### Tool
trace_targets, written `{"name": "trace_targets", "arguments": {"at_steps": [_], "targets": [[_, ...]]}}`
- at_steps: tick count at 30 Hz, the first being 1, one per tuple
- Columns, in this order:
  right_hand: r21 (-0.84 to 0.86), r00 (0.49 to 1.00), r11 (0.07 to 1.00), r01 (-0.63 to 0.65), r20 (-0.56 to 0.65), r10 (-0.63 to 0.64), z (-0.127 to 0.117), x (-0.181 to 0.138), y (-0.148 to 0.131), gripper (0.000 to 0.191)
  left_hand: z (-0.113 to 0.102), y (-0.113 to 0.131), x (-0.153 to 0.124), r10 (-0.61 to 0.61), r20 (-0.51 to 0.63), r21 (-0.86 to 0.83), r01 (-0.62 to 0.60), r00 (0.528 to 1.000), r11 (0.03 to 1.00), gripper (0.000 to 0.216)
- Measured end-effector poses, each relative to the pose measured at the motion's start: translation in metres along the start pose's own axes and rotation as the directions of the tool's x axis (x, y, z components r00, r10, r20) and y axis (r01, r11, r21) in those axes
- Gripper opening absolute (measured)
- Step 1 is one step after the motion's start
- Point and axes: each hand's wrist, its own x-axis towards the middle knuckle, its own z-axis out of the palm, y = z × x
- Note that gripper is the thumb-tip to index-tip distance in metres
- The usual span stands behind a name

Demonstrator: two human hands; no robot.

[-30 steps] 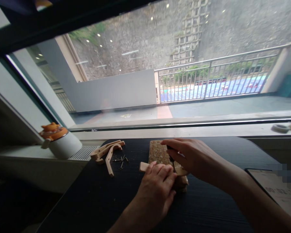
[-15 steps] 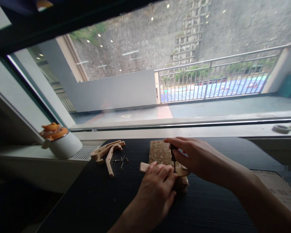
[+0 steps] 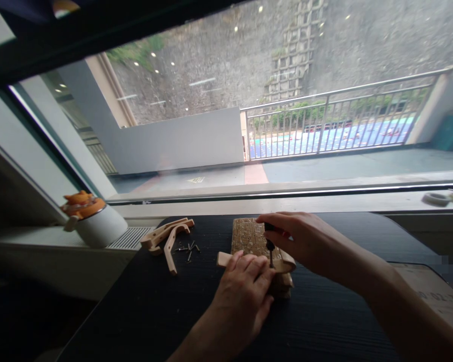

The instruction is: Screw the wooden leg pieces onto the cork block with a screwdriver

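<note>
My left hand presses a pale wooden piece down on a tan, speckled block, its fingers curled over the piece. The wooden piece's rounded right end shows past my fingers. My right hand is closed round the dark handle of a screwdriver. The screwdriver stands nearly upright, its tip on the wooden piece beside my left fingertips. Whether a screw sits under the tip is too small to tell.
Left of the block lie curved wooden parts and several loose screws on the black table. A white pot with an orange animal figure stands on the sill. Tape rolls lie at the right of the sill, below the window.
My right hand has shifted its grip slightly on the screwdriver, uncovering more of the wooden piece's rounded end. My left hand stays in place.
</note>
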Motion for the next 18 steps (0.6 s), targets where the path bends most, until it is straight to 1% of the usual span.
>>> {"name": "trace_targets", "arguments": {"at_steps": [5,11,13,18], "targets": [[-0.090,1.000,0.996,-0.029,0.004,0.029,0.0014,0.0002,-0.0017,0.029,0.0000,-0.0003,0.0000,-0.003,-0.003,-0.005,0.003,1.000,1.000,0.041],[0.031,0.998,0.999,0.018,0.056,-0.020,0.0032,-0.0007,-0.0062,0.037,-0.0023,0.0012,-0.0009,-0.003,0.002,-0.014,0.003,1.000,1.000,0.042],[0.060,0.998,0.998,0.027,0.056,-0.031,0.0037,-0.0010,-0.0065,0.037,-0.0026,0.0014,-0.0012,0.000,0.004,-0.011,0.000,1.000,1.000,0.041],[0.036,0.999,0.999,-0.001,0.035,0.000,0.0024,0.0000,-0.0022,0.034,-0.0014,0.0007,-0.0002,0.001,0.007,-0.006,-0.001,1.000,1.000,0.042]]}}
